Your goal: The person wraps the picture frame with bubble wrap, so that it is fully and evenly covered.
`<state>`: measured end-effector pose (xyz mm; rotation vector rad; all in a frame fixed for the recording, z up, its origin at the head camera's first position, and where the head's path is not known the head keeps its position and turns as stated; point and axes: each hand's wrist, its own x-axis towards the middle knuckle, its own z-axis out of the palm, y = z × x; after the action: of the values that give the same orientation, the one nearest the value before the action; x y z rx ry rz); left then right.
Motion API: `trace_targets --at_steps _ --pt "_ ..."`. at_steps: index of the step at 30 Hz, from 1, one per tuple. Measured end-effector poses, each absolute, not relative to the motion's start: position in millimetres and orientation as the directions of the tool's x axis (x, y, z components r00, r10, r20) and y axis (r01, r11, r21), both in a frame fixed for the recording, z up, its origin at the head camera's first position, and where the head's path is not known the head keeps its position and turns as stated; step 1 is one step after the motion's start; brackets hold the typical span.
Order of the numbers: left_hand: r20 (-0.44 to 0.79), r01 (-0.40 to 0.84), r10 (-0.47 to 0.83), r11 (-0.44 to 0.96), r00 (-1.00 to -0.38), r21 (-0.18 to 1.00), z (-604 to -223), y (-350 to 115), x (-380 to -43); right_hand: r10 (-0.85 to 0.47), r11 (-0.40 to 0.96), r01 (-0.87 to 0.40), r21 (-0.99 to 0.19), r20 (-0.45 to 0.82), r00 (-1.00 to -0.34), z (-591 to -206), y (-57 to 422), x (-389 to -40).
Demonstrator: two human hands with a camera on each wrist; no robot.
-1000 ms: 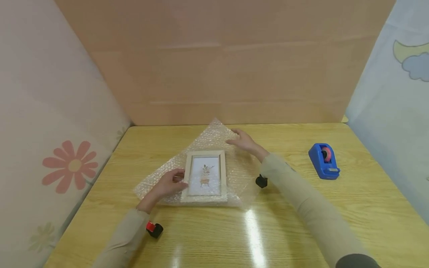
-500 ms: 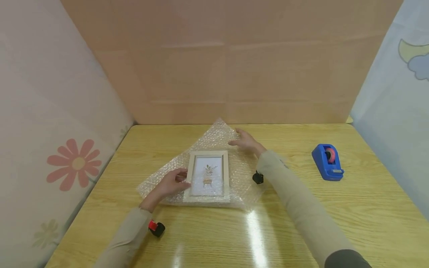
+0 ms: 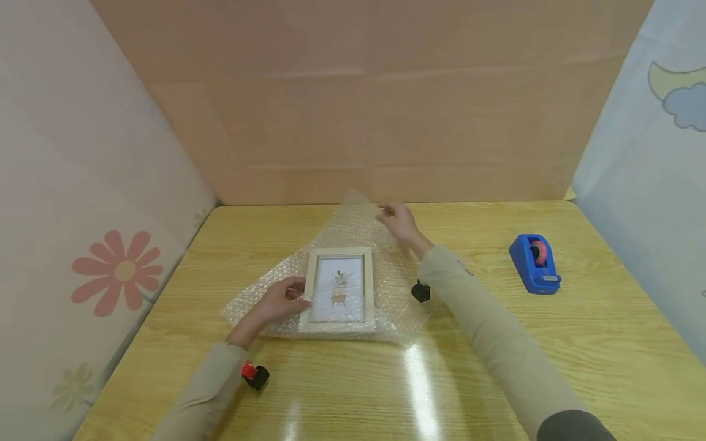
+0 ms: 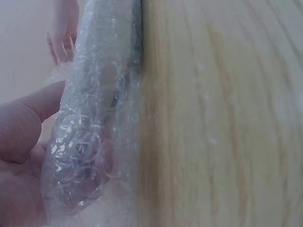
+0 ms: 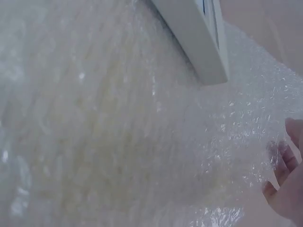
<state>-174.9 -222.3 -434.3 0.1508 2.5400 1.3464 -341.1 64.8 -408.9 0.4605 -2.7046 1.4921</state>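
Picture frame (image 3: pixel 338 272), cream-coloured and rectangular, lies face up on clear bubble wrap (image 3: pixel 350 229) over the wood-grained tabletop (image 3: pixel 342 392). The print (image 3: pixel 339 297) inside shows a leafy plant above an orange-brown shape on legs. Wrap veils the frame's near part, while its far part is bare; beyond the frame, the wrap runs up into a blurred, pointed corner.

At the frame's left edge, the person's left hand (image 3: pixel 276 300) is half curled, thumb and fingers apart; whether its grip has closed on the edge or only touches it cannot be told. Beyond the frame's far right corner, the right hand (image 3: pixel 398 222) has a loose grip on the wrap's border, film running between thumb and curled fingers.

The left wrist view shows what the head view hides: fingers seen dimly through the film, and the wrapped side standing edge-on. The right wrist view gives the frame's thick, bare, pale side and a corner, but hardly any of the print. Only the head view takes in the blue tape dispenser (image 3: pixel 534 266), well to the frame's right, with its pinkish-red tape roll (image 3: pixel 543 252).
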Motion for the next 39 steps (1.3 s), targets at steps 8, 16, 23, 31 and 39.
trace_targets --at_steps 8,16,23,31,39 --pt "-0.197 -0.036 0.209 0.594 -0.958 0.803 -436 -224 -177 -0.211 0.525 -0.322 -0.788 0.246 -0.946 -397 55 -336" --pt "-0.187 -0.021 0.221 0.591 -0.957 0.806 -436 -223 -177 -0.265 0.52 -0.395 -0.757 0.296 -0.918 -391 48 -324" --pt "-0.188 -0.019 0.224 0.595 -0.956 0.803 -434 -223 -177 -0.336 0.473 -0.457 -0.753 0.325 -0.884 -388 48 -306" --pt "-0.191 -0.025 0.219 0.592 -0.957 0.805 -435 -223 -177 -0.395 0.436 -0.46 -0.774 0.295 -0.87 -391 48 -285" --pt "-0.18 -0.021 0.213 0.588 -0.96 0.809 -433 -222 -176 -0.516 0.393 -0.455 -0.799 0.218 -0.828 -399 49 -261"
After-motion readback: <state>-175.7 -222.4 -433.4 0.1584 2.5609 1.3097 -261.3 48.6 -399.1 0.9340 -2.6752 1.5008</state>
